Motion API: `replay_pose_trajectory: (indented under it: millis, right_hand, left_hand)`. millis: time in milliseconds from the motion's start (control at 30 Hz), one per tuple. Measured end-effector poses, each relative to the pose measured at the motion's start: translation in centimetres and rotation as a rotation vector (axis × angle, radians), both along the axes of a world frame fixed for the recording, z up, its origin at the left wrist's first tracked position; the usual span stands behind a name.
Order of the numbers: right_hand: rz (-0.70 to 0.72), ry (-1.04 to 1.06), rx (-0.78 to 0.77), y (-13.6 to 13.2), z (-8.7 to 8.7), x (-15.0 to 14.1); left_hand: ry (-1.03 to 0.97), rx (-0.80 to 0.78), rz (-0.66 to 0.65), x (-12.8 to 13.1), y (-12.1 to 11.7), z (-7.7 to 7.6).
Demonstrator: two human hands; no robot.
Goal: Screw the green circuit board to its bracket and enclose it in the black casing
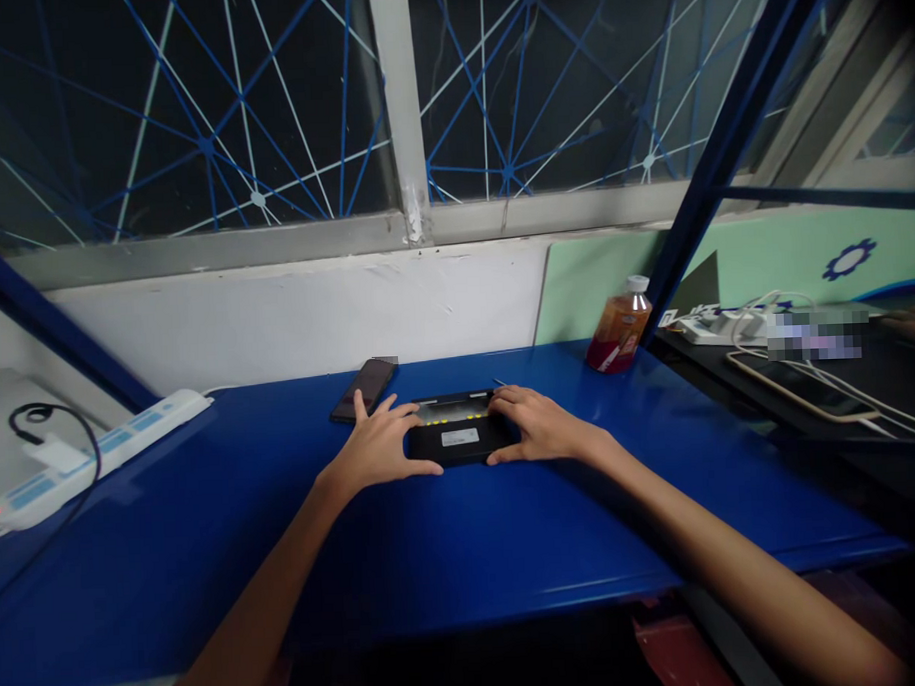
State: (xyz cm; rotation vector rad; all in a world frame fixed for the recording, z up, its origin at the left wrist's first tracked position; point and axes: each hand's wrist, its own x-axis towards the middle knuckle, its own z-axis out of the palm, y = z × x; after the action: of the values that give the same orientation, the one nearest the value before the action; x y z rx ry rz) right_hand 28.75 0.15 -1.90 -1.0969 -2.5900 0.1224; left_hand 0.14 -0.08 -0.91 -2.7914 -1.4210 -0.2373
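Note:
A flat black rectangular case (461, 453) lies on the blue table, with a white label on its near half. Its far part shows a greyish strip and several yellow spots; its exact kind I cannot make out. My left hand (375, 446) grips the case's left end, thumb at the near edge, with some fingers spread above. At the right end my right hand (539, 426) holds it between thumb and curled fingers. Just beyond my left hand rests a dark smartphone (363, 388). A thin pointed tool (499, 383) shows partly behind my right fingers.
On the left stands a white power strip (108, 460) with a black cable plugged in. A bottle of reddish drink (619, 327) is at the table's back right. Beyond a blue post, another phone (800, 386) and white cables lie on a black surface, near another person's hand (914, 322).

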Motion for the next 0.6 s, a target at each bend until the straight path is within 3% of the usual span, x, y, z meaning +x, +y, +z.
replay_pose_trajectory:
  millis: [600]
  right_hand:
    - [0.024, 0.012, -0.03, -0.19, 0.5, -0.02]
  left_hand:
    - [0.02, -0.1, -0.05, -0.78, 0.03, 0.21]
